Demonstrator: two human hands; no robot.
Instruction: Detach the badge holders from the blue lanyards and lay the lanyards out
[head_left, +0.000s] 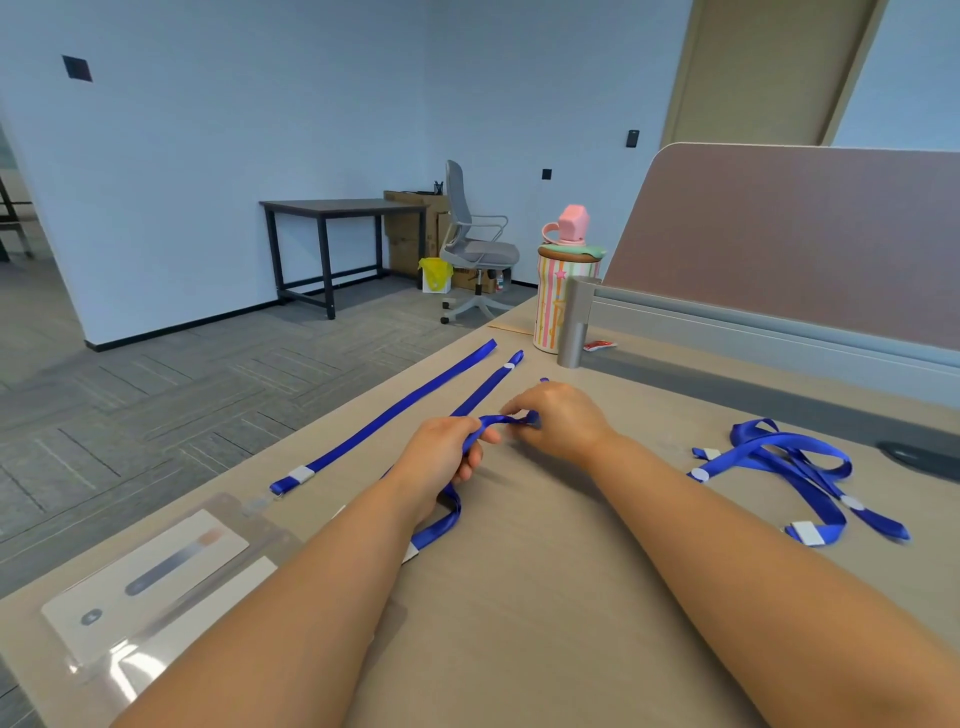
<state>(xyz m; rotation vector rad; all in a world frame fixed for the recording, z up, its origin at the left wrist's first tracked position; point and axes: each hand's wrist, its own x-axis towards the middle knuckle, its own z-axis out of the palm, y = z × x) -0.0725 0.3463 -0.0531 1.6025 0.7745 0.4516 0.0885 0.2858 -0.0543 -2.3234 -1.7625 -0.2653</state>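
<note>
A blue lanyard (384, 415) lies stretched straight along the desk's left edge, its clip end near clear badge holders (150, 577) at the near left. A second blue lanyard (485, 395) runs beside it toward the far edge; my left hand (441, 457) grips its strap near the middle and my right hand (558, 423) pinches the same strap just to the right. Its lower end curls under my left wrist. A tangled heap of blue lanyards (795, 467) lies at the right.
A striped bottle with a pink lid (563, 291) stands at the far edge by a grey partition post (576, 322). A brown divider panel (805, 239) runs along the right. An office chair (475, 244) and a dark table (343, 244) stand on the floor beyond.
</note>
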